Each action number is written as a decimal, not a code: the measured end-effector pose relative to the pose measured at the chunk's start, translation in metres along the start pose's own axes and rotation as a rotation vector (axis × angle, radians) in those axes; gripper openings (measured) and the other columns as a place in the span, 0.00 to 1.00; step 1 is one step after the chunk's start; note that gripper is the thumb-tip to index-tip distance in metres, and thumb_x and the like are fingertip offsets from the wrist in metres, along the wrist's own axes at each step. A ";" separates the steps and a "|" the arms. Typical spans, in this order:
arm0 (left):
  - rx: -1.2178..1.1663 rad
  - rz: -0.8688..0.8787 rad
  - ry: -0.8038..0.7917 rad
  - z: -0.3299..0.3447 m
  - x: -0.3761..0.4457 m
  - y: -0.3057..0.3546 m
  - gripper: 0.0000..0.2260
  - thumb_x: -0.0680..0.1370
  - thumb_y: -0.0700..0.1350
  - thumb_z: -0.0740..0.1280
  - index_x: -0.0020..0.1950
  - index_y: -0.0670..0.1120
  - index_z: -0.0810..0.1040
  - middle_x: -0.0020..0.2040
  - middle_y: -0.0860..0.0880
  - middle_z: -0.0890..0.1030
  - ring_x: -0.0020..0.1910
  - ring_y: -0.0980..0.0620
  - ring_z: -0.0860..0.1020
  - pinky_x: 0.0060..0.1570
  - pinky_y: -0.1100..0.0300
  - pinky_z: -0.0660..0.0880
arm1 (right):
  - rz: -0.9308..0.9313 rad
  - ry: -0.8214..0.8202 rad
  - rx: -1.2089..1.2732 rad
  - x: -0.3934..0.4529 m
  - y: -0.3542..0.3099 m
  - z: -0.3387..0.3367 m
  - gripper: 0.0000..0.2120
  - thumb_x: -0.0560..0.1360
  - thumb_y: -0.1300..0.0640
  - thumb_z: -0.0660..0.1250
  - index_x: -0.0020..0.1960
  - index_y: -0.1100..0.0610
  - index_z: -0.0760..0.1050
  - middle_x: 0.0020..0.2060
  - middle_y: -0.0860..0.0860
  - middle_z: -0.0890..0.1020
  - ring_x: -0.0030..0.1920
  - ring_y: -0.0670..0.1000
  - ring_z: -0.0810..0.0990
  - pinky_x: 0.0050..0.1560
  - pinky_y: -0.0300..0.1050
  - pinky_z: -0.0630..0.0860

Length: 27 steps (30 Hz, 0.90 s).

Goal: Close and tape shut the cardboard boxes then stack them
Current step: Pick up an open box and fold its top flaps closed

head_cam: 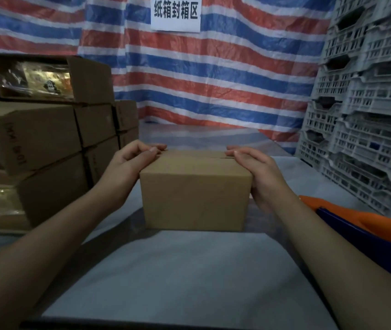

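A plain brown cardboard box point(195, 198) stands on the table straight ahead, its top flaps folded down with a seam still showing between them. My left hand point(132, 163) holds the box's left end, thumb and fingers curled over the top edge. My right hand point(256, 170) holds the right end the same way, fingertips pressing the flaps near the seam. No tape shows on the box.
A stack of brown cardboard boxes point(47, 144) fills the left side, some open with packets inside. Grey plastic crates point(368, 115) are piled at the right. An orange and dark blue object point(368, 229) lies near my right forearm. A striped tarp point(213, 79) hangs behind.
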<state>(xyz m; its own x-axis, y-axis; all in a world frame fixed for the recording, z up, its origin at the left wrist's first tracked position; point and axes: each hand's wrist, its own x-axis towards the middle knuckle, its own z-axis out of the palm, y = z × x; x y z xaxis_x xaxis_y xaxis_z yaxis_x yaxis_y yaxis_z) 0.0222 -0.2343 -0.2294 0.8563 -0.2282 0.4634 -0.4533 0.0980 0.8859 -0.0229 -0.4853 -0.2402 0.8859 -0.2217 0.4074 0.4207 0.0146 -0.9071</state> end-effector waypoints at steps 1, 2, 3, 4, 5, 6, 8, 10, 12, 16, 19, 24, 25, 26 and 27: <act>0.005 0.005 -0.003 0.000 0.001 -0.001 0.10 0.81 0.37 0.61 0.40 0.42 0.73 0.55 0.48 0.82 0.54 0.55 0.80 0.55 0.60 0.74 | -0.017 0.022 -0.021 0.001 0.000 0.000 0.08 0.79 0.60 0.68 0.43 0.53 0.85 0.47 0.43 0.87 0.52 0.48 0.82 0.51 0.41 0.76; 0.011 0.009 -0.009 -0.001 0.003 -0.003 0.10 0.81 0.37 0.61 0.40 0.42 0.73 0.56 0.48 0.82 0.54 0.55 0.80 0.55 0.60 0.74 | -0.034 0.044 -0.046 0.001 0.001 -0.001 0.08 0.78 0.60 0.69 0.43 0.53 0.85 0.47 0.43 0.87 0.53 0.49 0.82 0.52 0.42 0.75; 0.018 0.011 -0.019 -0.002 0.004 -0.005 0.10 0.81 0.37 0.60 0.40 0.42 0.73 0.56 0.48 0.82 0.55 0.55 0.80 0.54 0.61 0.75 | -0.048 0.061 -0.070 0.001 0.001 -0.002 0.09 0.78 0.60 0.69 0.43 0.53 0.86 0.47 0.44 0.87 0.53 0.49 0.82 0.54 0.44 0.75; 0.027 0.016 -0.030 -0.004 0.004 -0.007 0.10 0.81 0.37 0.60 0.40 0.41 0.73 0.56 0.48 0.82 0.55 0.55 0.80 0.54 0.61 0.74 | -0.058 0.069 -0.092 0.000 0.002 -0.002 0.09 0.78 0.59 0.70 0.42 0.52 0.86 0.48 0.44 0.87 0.54 0.49 0.82 0.55 0.45 0.75; 0.037 0.024 -0.042 -0.006 0.006 -0.008 0.10 0.81 0.38 0.61 0.41 0.41 0.74 0.56 0.48 0.82 0.55 0.56 0.80 0.53 0.62 0.74 | -0.065 0.068 -0.116 0.000 0.001 -0.002 0.09 0.78 0.59 0.70 0.42 0.51 0.86 0.48 0.44 0.87 0.54 0.49 0.82 0.57 0.47 0.76; 0.063 0.027 -0.058 -0.008 0.007 -0.007 0.09 0.81 0.38 0.61 0.42 0.41 0.74 0.56 0.49 0.82 0.54 0.57 0.80 0.52 0.64 0.74 | -0.064 0.064 -0.139 0.000 0.001 -0.002 0.10 0.78 0.58 0.70 0.42 0.50 0.87 0.49 0.44 0.87 0.55 0.50 0.82 0.59 0.48 0.76; 0.183 0.003 -0.099 -0.011 0.011 0.001 0.08 0.81 0.39 0.62 0.43 0.40 0.75 0.55 0.52 0.83 0.53 0.59 0.80 0.49 0.68 0.75 | -0.056 0.063 -0.164 0.000 0.000 -0.003 0.12 0.78 0.59 0.69 0.41 0.49 0.87 0.50 0.45 0.87 0.56 0.50 0.82 0.62 0.49 0.76; 0.460 -0.021 -0.120 -0.011 0.017 0.016 0.08 0.81 0.43 0.63 0.44 0.44 0.78 0.51 0.53 0.83 0.51 0.57 0.80 0.47 0.64 0.75 | -0.059 0.054 -0.169 0.000 0.001 -0.003 0.14 0.78 0.61 0.68 0.40 0.49 0.88 0.51 0.47 0.87 0.57 0.51 0.82 0.64 0.50 0.76; 0.814 0.027 -0.146 -0.001 0.019 0.040 0.09 0.82 0.51 0.62 0.45 0.53 0.78 0.46 0.54 0.81 0.46 0.55 0.79 0.43 0.59 0.73 | -0.050 0.059 -0.175 0.001 0.001 -0.004 0.14 0.78 0.62 0.68 0.40 0.48 0.88 0.52 0.48 0.86 0.58 0.51 0.82 0.65 0.50 0.76; 1.093 0.209 -0.467 0.047 0.010 0.062 0.26 0.78 0.69 0.51 0.70 0.60 0.69 0.70 0.54 0.73 0.68 0.53 0.71 0.66 0.50 0.69 | -0.015 0.031 -0.174 0.004 0.001 -0.007 0.08 0.75 0.57 0.71 0.43 0.48 0.88 0.53 0.50 0.86 0.59 0.54 0.81 0.64 0.53 0.76; 1.397 0.293 -0.621 0.064 0.003 0.046 0.34 0.75 0.73 0.48 0.78 0.60 0.54 0.79 0.54 0.60 0.76 0.50 0.61 0.73 0.44 0.59 | 0.035 0.029 -0.176 0.006 0.002 -0.007 0.08 0.69 0.50 0.70 0.44 0.47 0.87 0.53 0.50 0.85 0.59 0.54 0.81 0.60 0.51 0.77; 1.332 0.276 -0.578 0.061 0.009 0.036 0.30 0.77 0.70 0.50 0.78 0.62 0.56 0.76 0.54 0.67 0.70 0.50 0.69 0.67 0.46 0.69 | 0.085 -0.044 -0.302 0.002 -0.008 -0.007 0.11 0.81 0.55 0.65 0.48 0.46 0.86 0.58 0.50 0.82 0.63 0.54 0.78 0.64 0.50 0.75; 1.324 0.257 -0.582 0.061 0.011 0.036 0.31 0.77 0.70 0.51 0.78 0.62 0.56 0.76 0.54 0.66 0.71 0.50 0.69 0.67 0.47 0.69 | 0.066 -0.060 -0.397 0.001 -0.016 -0.007 0.11 0.82 0.54 0.63 0.55 0.45 0.83 0.62 0.45 0.79 0.65 0.51 0.76 0.65 0.47 0.73; 1.322 0.241 -0.584 0.061 0.012 0.035 0.31 0.77 0.71 0.51 0.78 0.61 0.56 0.76 0.54 0.65 0.71 0.50 0.68 0.68 0.48 0.68 | 0.039 -0.043 -0.502 -0.001 -0.024 -0.008 0.12 0.84 0.52 0.60 0.64 0.45 0.78 0.64 0.42 0.75 0.66 0.48 0.73 0.66 0.45 0.70; 1.319 0.236 -0.582 0.060 0.013 0.035 0.31 0.76 0.71 0.51 0.78 0.61 0.57 0.77 0.54 0.65 0.72 0.49 0.68 0.68 0.48 0.68 | -0.002 0.011 -0.620 -0.002 -0.036 -0.010 0.16 0.85 0.50 0.58 0.71 0.47 0.72 0.66 0.43 0.72 0.68 0.47 0.71 0.67 0.45 0.67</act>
<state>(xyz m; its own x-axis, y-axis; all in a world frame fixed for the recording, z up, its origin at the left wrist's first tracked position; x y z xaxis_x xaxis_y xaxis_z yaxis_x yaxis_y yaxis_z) 0.0023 -0.2920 -0.1940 0.6571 -0.7161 0.2354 -0.7339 -0.6790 -0.0169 -0.0417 -0.4948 -0.2098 0.8820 -0.2310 0.4107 0.2274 -0.5546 -0.8004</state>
